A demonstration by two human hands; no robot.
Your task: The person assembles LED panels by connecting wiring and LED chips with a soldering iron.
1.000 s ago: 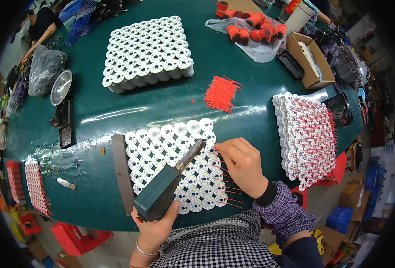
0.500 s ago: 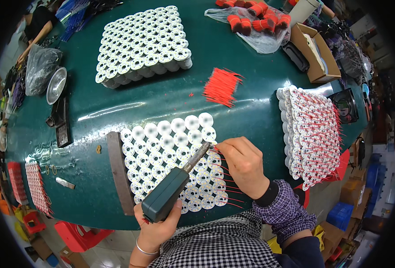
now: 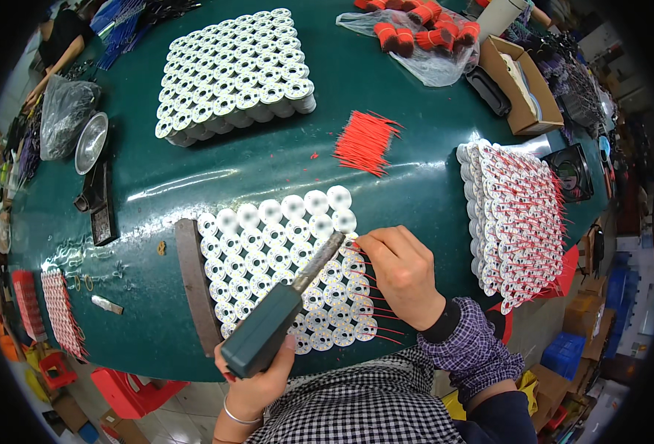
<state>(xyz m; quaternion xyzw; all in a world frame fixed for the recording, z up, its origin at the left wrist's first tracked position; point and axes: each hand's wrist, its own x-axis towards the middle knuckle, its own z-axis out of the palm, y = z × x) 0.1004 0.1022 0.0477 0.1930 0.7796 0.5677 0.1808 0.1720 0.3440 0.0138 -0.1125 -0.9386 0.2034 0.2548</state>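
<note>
My left hand (image 3: 257,385) grips the dark green handle of a soldering iron (image 3: 279,314), whose metal tip reaches up to the right edge of a flat array of round white discs (image 3: 268,251) on the green table. My right hand (image 3: 401,274) pinches a thin red wire against the discs right at the iron's tip. Red wires stick out to the right from the discs beneath that hand. A dark metal bar (image 3: 194,285) lies along the array's left side.
A loose bundle of red wires (image 3: 364,140) lies mid-table. A block of white discs (image 3: 231,74) sits at the back, a wired stack (image 3: 519,222) at the right. Red spools in a plastic bag (image 3: 423,37), a cardboard box (image 3: 523,85) and a metal bowl (image 3: 90,140) stand around. Another person's arm (image 3: 49,66) shows far left.
The iron's tip and my right hand stay together at the array's right edge. The view has shifted slightly; little else differs.
</note>
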